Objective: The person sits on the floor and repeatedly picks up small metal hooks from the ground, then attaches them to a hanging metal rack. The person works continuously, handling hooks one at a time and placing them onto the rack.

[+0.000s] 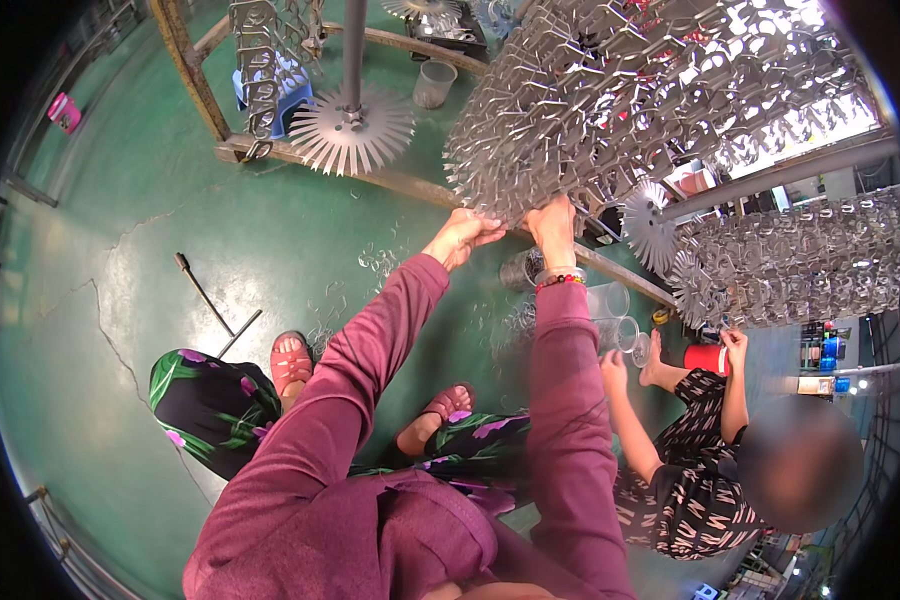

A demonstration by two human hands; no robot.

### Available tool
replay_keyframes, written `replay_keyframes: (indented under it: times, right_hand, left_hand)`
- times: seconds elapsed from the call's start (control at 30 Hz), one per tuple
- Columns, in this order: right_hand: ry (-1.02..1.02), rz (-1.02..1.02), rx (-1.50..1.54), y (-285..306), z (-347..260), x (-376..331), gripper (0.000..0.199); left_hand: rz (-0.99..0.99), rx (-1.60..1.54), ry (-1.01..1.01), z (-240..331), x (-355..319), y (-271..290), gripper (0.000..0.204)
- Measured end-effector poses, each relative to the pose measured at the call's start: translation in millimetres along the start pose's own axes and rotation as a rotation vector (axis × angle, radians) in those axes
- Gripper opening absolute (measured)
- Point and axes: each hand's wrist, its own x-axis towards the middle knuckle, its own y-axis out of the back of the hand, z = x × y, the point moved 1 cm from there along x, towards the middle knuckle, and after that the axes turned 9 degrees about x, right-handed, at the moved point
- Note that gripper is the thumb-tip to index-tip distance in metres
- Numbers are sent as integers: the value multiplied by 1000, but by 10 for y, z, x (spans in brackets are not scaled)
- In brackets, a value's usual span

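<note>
Near the left rim, a pink bucket (64,113) stands on the green floor (260,215). To its right, a long-handled tool (202,288) with a crossbar lies just beyond the person's patterned trouser leg (205,408). Next comes a finned metal disc (330,132) on an upright rod, with a clear cup (434,84) near it. The left hand (460,236) reaches up to the lower edge of a hanging mass of bent metal pieces (580,100), its fingertips drawn close together. Just beside it, the right hand (553,228) meets the same edge with curled fingers; whether either clamps a piece cannot be told. Further right are clear containers (610,298), a red bucket (706,358) and a seated co-worker (690,490).
</note>
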Motion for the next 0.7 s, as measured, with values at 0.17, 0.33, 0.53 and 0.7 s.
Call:
replay_keyframes:
  times: [0.17,0.33,0.53,0.7]
  right_hand:
    - [0,-26,-88,121,-273,-132,25]
    - [32,7,-92,109,-296,-158,22]
    - [74,98,-102,42,-160,-116,21]
    - [22,49,-60,50,-165,-168,20]
  left_hand:
    - [4,-18,10,22,-8,-10,20]
    - [-2,-37,46,38,-11,-16,24]
    - [-21,-46,23,22,-4,-34,24]
    - [9,87,58,83,7,17,26]
